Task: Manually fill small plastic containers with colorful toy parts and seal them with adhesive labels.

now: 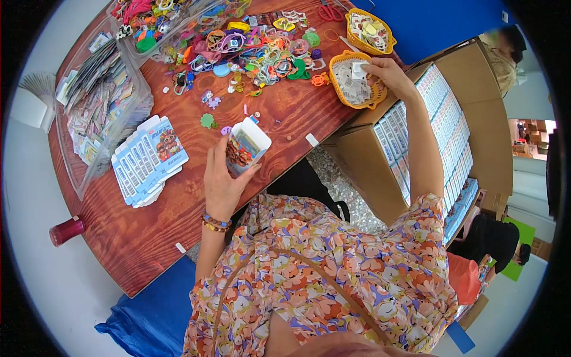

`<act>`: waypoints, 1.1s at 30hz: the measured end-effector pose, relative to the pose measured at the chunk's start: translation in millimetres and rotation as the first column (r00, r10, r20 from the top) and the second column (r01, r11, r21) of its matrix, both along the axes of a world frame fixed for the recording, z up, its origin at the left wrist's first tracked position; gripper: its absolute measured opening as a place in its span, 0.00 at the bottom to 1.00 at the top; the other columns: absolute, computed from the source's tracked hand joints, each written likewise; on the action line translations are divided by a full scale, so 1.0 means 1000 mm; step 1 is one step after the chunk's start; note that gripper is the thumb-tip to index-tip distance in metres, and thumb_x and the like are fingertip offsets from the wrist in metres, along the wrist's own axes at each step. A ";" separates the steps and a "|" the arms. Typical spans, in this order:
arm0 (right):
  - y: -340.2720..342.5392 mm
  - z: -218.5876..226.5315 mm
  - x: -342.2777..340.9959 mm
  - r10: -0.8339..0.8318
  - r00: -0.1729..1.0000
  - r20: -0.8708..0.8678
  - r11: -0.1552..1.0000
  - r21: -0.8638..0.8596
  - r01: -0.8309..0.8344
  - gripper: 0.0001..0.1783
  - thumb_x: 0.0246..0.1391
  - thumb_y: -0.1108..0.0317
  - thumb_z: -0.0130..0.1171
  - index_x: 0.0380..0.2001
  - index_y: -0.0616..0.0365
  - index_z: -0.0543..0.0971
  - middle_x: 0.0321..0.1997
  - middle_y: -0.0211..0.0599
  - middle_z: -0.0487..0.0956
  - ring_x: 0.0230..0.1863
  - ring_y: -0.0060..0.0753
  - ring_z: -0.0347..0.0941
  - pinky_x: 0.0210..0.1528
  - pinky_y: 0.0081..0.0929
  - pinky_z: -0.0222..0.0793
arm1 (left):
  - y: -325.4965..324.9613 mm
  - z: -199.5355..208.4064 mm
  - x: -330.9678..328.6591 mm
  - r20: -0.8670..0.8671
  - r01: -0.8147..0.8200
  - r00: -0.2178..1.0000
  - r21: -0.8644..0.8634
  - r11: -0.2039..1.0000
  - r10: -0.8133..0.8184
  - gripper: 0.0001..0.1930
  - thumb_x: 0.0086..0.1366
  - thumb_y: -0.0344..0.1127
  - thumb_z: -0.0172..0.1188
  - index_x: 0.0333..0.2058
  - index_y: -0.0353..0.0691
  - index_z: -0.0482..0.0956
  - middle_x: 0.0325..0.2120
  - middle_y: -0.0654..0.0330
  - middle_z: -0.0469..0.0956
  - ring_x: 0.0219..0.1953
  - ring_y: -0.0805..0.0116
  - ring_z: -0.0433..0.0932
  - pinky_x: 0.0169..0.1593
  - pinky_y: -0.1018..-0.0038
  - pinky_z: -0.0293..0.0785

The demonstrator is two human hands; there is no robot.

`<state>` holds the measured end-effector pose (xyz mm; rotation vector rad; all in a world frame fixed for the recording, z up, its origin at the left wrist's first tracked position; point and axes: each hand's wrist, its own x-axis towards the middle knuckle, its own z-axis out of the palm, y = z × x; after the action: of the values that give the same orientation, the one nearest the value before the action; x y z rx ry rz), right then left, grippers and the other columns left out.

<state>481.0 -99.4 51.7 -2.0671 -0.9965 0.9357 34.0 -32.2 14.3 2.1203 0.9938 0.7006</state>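
Observation:
My left hand (221, 181) is closed round a small blue-and-white cardboard box (259, 144), held over the table near its front edge. The box's top is open, and something flat and yellowish shows inside. At the right, my right hand (391, 76) pinches a small white packet (358, 70) over an orange plastic basket (379, 95). Small clear-and-white packets (352, 89) lie in that basket. Loose trinkets, among them a green flower-shaped piece (207, 121), are scattered on the table beyond the box.
Flat unfolded boxes (143, 163) are stacked at the left, beside a clear bin of cards (98, 104). Colourful trinkets (267, 56) are heaped at the back, near a second basket (391, 43) and red scissors (329, 12). A carton (360, 152) packed with boxes stands right. Two people are farther off.

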 end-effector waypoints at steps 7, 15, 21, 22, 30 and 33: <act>-0.005 -0.002 0.002 -0.025 0.996 -0.084 0.999 -0.038 0.022 0.14 0.64 0.58 0.58 0.38 0.58 0.82 0.26 0.24 0.80 0.23 0.08 0.72 0.21 0.11 0.60 | 0.000 0.005 0.018 0.032 0.058 0.998 0.018 0.998 -0.059 0.41 0.49 0.41 0.76 0.60 0.36 0.66 0.48 0.47 0.73 0.50 0.48 0.75 0.51 0.60 0.75; 0.017 0.047 -0.094 0.342 0.919 -0.195 0.938 0.123 -0.323 0.14 0.64 0.56 0.58 0.37 0.56 0.81 0.27 0.23 0.80 0.26 0.11 0.74 0.27 0.13 0.64 | 0.012 -0.002 0.064 -0.074 0.091 0.994 0.217 0.972 -0.077 0.41 0.47 0.42 0.76 0.58 0.35 0.67 0.48 0.48 0.73 0.51 0.48 0.74 0.52 0.59 0.74; 0.030 0.039 -0.133 0.476 0.879 -0.031 0.873 0.139 -0.467 0.14 0.66 0.63 0.55 0.48 0.61 0.80 0.38 0.25 0.79 0.41 0.14 0.70 0.46 0.16 0.65 | 0.013 0.009 0.071 -0.055 0.080 0.996 0.222 0.972 -0.070 0.43 0.48 0.45 0.76 0.59 0.35 0.66 0.50 0.43 0.72 0.53 0.46 0.73 0.53 0.59 0.74; 0.031 0.039 -0.136 0.482 0.876 -0.033 0.870 0.138 -0.473 0.14 0.66 0.63 0.55 0.48 0.61 0.80 0.38 0.25 0.79 0.41 0.14 0.70 0.46 0.16 0.65 | 0.013 0.009 0.070 -0.056 0.074 0.996 0.221 0.973 -0.063 0.43 0.48 0.45 0.76 0.59 0.35 0.66 0.50 0.43 0.72 0.53 0.46 0.73 0.53 0.59 0.74; 0.035 0.041 -0.142 0.523 0.847 -0.097 0.849 0.152 -0.506 0.16 0.66 0.64 0.53 0.51 0.61 0.79 0.45 0.28 0.80 0.48 0.17 0.70 0.54 0.20 0.65 | 0.015 0.002 0.063 -0.029 0.066 0.998 0.197 0.978 -0.062 0.43 0.49 0.46 0.75 0.60 0.35 0.65 0.48 0.44 0.72 0.50 0.46 0.75 0.51 0.59 0.75; 0.035 0.040 -0.140 0.538 0.834 -0.122 0.841 0.136 -0.523 0.17 0.66 0.64 0.53 0.52 0.61 0.79 0.44 0.28 0.81 0.49 0.17 0.71 0.55 0.20 0.65 | 0.015 0.004 0.063 -0.032 0.078 0.997 0.153 0.985 -0.074 0.43 0.48 0.46 0.75 0.59 0.35 0.66 0.47 0.45 0.72 0.50 0.47 0.75 0.51 0.60 0.75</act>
<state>341.2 -64.6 91.3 -1.6226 -1.5395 1.2732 97.0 -17.0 18.5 2.2936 0.8918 0.7344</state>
